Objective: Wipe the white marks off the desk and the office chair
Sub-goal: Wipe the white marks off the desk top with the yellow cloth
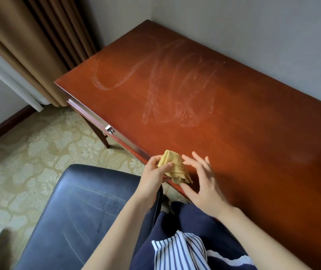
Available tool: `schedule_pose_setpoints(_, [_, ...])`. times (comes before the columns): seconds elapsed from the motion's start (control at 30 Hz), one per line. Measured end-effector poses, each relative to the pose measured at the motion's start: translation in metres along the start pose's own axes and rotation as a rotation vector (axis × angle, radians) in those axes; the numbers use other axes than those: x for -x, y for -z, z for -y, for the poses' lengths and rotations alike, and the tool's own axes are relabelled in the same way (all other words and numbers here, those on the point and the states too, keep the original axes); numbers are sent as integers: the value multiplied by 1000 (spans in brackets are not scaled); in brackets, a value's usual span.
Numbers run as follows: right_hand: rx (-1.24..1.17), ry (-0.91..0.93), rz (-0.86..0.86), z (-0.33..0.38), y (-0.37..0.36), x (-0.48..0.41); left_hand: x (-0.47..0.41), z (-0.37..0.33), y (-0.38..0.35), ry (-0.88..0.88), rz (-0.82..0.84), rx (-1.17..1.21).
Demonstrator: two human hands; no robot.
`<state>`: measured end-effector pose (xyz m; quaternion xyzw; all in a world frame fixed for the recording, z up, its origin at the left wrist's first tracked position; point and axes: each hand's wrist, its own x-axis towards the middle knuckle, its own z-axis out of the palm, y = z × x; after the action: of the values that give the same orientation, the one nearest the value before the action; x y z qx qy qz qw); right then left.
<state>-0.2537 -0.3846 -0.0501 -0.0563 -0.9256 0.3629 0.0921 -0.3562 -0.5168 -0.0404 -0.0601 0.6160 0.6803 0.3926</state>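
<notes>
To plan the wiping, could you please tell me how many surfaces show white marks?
2: the desk, smeared across its far part, and the chair seat, faintly streaked; the person's arms may hide more.

Appearing to be a hotel-style guest room: showing heavy brown curtains (pixel 44 45) hanging at upper left, patterned beige carpet (pixel 29 152) covering the lower left, a polished red-brown desk (pixel 233 133) with chrome drawer handle (pixel 109 130) standing against grey walls (pixel 253 36), a dark office chair (pixel 77 211) sitting beside it.
</notes>
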Motion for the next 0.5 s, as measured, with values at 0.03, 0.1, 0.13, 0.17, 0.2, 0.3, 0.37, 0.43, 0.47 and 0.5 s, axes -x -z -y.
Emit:
schedule_pose_setpoints(0.03, [-13,2,-37,-1,5,-6,-3,-6,2,-5,38,-16])
schedule_pose_setpoints(0.1, [-49,1,-60,-4,13,-17,-11,-19,4,10,139,-29])
schedule_pose_setpoints(0.13, [-60,10,-49,-4,15,-21,-14,-24,3,31,198,-22])
schedule_pose_setpoints(0.17, [-66,25,-37,-5,16,-24,-16,-28,0,61,256,0])
schedule_pose_setpoints(0.2, [-69,39,-40,-5,15,-25,-19,-31,-4,96,303,34])
schedule_pose_setpoints(0.3, [-31,23,-163,-12,13,-25,-28,-34,-19,179,313,56])
schedule_pose_setpoints(0.37, [48,0,-209,-24,19,-26,-35,-31,-28,191,261,33])
schedule_pose_setpoints(0.43, [118,-23,-204,-43,28,-32,-42,-26,-34,152,163,-48])
schedule_pose_setpoints(0.47, [145,-54,-188,-54,33,-38,-46,-23,-36,99,89,-143])
schedule_pose_setpoints(0.5, [169,-99,-170,-64,37,-46,-50,-19,-36,25,5,-271])
